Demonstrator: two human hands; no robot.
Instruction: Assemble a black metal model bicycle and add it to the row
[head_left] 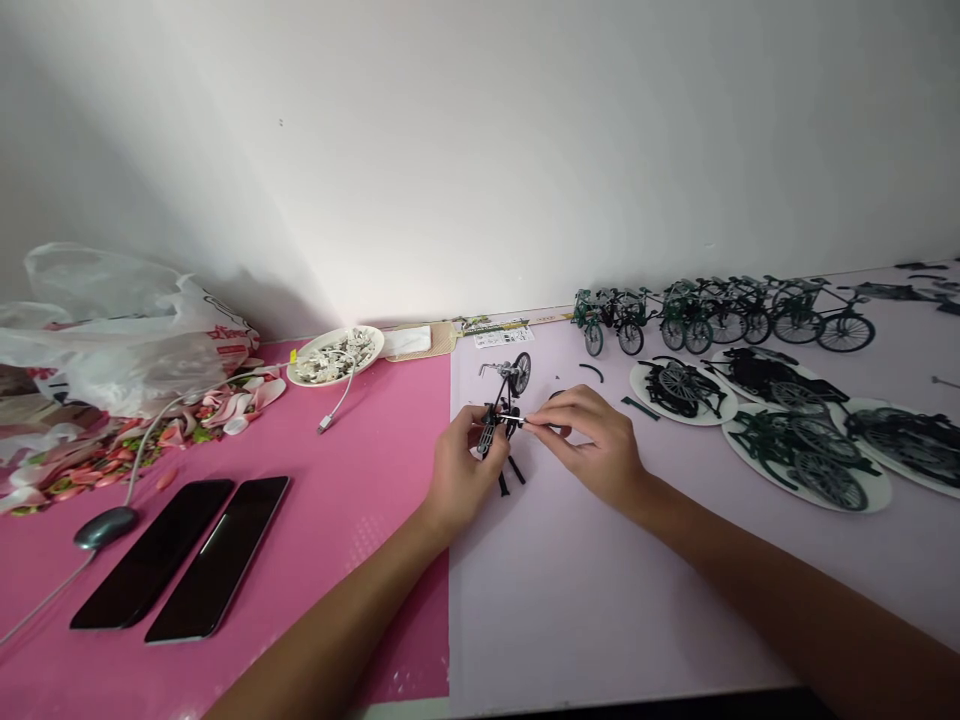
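A small black model bicycle (505, 395) stands partly built on the pale mat near the middle. My left hand (459, 470) is closed around its rear end, at the wheel. My right hand (592, 440) pinches a thin white stick-like piece (517, 420) and holds its tip against the bicycle's frame. Two short black parts (510, 472) lie on the mat just below the model. A curved black strip (592, 371) lies behind my right hand.
Finished green and black model bicycles (720, 315) line the back right. White plates (806, 455) hold bicycle parts. On the pink mat lie two dark phones (184, 555), a mouse (105, 525), a bowl of small parts (335, 355) and a plastic bag (120, 335).
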